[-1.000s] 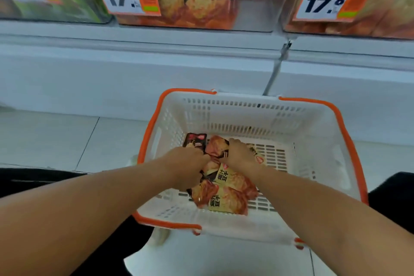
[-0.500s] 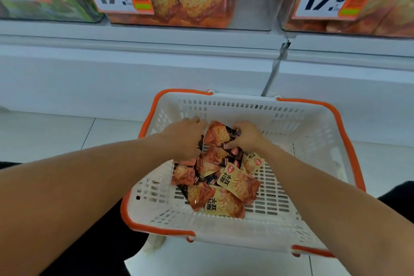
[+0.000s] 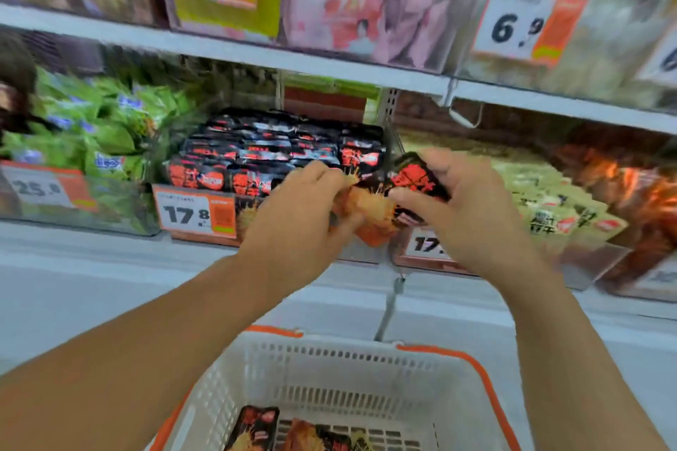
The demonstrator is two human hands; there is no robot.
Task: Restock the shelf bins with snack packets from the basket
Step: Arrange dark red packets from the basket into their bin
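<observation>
Packets raised before the black-packet bin
Left hand point(image 3: 296, 209) and right hand point(image 3: 465, 209) clutch snack packets point(image 3: 388, 201) at frame centre; the bin point(image 3: 278, 154) lies just behind, nearer the left hand

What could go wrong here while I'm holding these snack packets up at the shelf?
Both the left hand and right hand share one loose bunch of packets, so one might slip and fall outside the basket. The bunch hangs between the black-packet bin and the yellow-packet bin, so it could land in the wrong one.
</observation>
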